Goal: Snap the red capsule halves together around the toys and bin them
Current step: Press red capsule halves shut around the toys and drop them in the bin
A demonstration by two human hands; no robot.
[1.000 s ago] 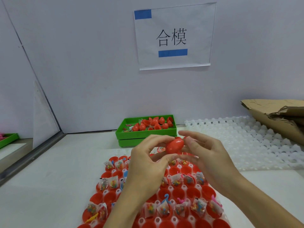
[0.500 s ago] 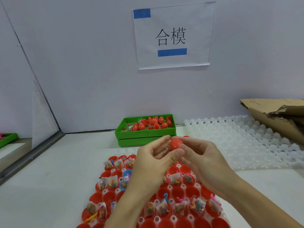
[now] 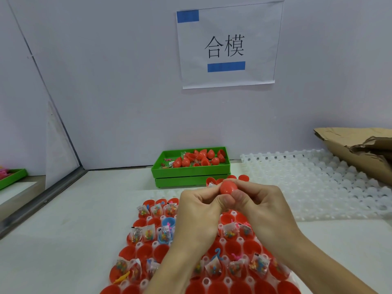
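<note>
Both hands meet in a shared grip on a glossy red plastic egg-shaped capsule (image 3: 228, 187), the left hand (image 3: 199, 211) and right hand (image 3: 262, 206) pinching it between curled fingers and thumbs, raised above the white desk (image 3: 70, 225). Directly below the grip lies a clear plastic cell tray (image 3: 228, 281) filled with open red capsule halves (image 3: 233, 247), many holding small bagged toys (image 3: 230, 232); one blue half (image 3: 168, 222) sits just left of the grip. Beyond the grip stands a green plastic bin (image 3: 191, 168) of closed red capsules. Right of the grip lies an empty white cell tray (image 3: 318, 183), with torn brown cardboard (image 3: 356, 149) farther right.
</note>
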